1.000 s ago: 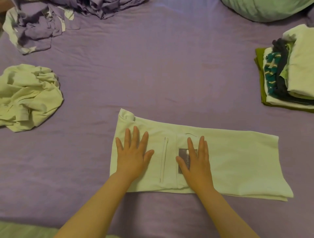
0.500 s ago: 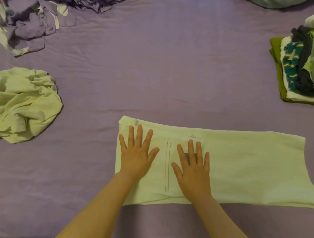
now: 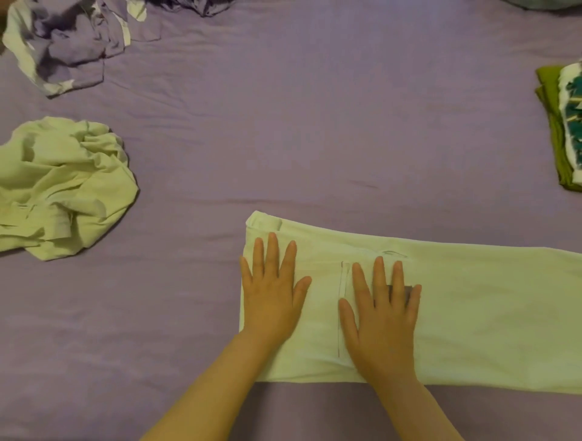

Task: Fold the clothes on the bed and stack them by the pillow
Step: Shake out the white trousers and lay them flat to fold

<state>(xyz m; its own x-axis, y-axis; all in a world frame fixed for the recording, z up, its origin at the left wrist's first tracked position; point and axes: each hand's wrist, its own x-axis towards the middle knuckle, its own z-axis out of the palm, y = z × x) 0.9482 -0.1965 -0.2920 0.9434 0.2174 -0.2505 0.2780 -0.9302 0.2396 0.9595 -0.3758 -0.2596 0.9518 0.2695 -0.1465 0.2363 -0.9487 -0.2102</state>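
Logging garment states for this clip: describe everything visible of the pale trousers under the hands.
The pale trousers lie flat on the purple sheet, folded lengthwise into a long band that runs off the right edge. The cloth looks like smooth, light cotton. The waistband end, with a belt loop, points left; a seam line and a dark patch show mid-cloth. The left hand and right hand press on it, fingers straight.

A purple fabric bed sheet (image 3: 299,132) is covering the whole visible surface, showing shallow creases and soft wrinkles across its width. Dim, warm, even light is falling on it, casting only faint shadows. A sliver of a pale rounded pillow (image 3: 548,3) is showing at the upper right edge
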